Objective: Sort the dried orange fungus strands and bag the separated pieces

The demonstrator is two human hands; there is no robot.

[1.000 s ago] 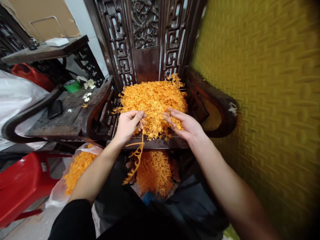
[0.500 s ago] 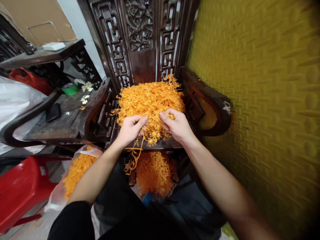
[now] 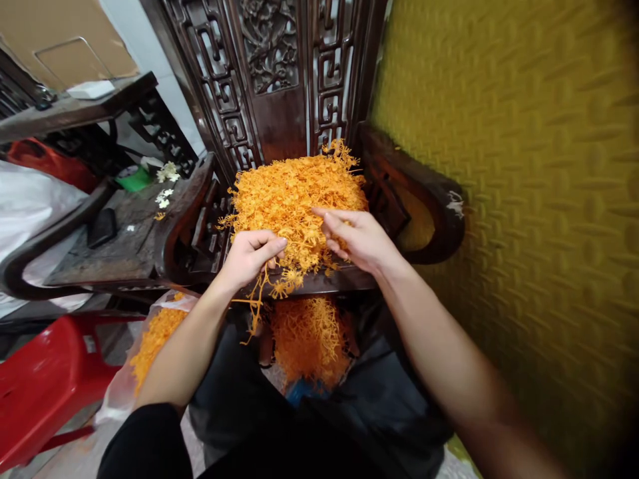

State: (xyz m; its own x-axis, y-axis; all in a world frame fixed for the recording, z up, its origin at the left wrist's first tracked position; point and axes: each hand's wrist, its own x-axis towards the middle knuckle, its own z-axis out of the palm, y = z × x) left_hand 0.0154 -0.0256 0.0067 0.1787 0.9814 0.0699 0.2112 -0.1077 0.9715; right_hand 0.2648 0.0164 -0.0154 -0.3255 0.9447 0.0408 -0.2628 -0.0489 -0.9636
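A heap of orange plastic flower-like pieces (image 3: 294,186) covers the seat of a dark carved wooden chair (image 3: 282,123). My left hand (image 3: 249,256) is closed at the heap's front left, thumb against the fingers, on a branching orange plastic piece (image 3: 257,299). Thin stems of that piece hang down below the hand, past the seat edge. My right hand (image 3: 354,239) hovers over the right front of the heap with its index finger stretched out and the fingers apart. Nothing shows between its fingertips.
Below the seat lies another mass of orange branching pieces (image 3: 312,339). A plastic bag of orange pieces (image 3: 157,339) and a red stool (image 3: 44,379) are at the left. A second wooden chair (image 3: 114,256) holds small white flowers. A yellow textured wall (image 3: 514,166) borders the right.
My right hand has opened and drawn slightly right, away from my left hand. My left hand has shifted a little left, still gripping the branching piece. The view has shifted slightly.
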